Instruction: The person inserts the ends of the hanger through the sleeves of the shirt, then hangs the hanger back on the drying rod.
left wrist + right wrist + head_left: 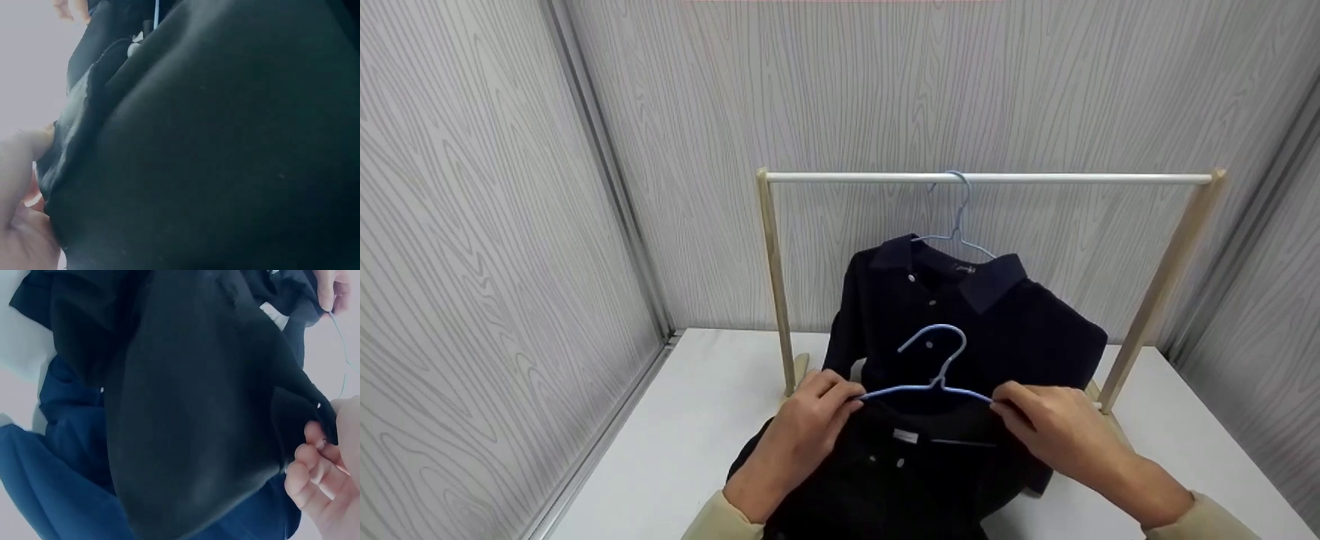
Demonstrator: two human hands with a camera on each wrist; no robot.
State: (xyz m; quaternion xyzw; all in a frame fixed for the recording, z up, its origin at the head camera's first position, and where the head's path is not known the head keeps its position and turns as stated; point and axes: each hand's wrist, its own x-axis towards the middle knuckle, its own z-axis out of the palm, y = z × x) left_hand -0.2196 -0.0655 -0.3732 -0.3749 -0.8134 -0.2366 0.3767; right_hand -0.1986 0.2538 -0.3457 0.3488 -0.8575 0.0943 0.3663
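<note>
A black shirt with a white neck label hangs in front of me, with a light blue hanger at its neckline. My left hand pinches the hanger's left arm together with the shirt's cloth. On the other side, my right hand grips the right arm and the fabric there. The hanger's hook points up, free of the rod. Black cloth fills most of the left wrist view. In the right wrist view, curled fingers hold the shirt's edge.
Behind, a navy collared shirt hangs by another blue hanger from the white rod of a small rack. Wooden posts carry the rod at both ends. The rack stands on a white table between patterned panels.
</note>
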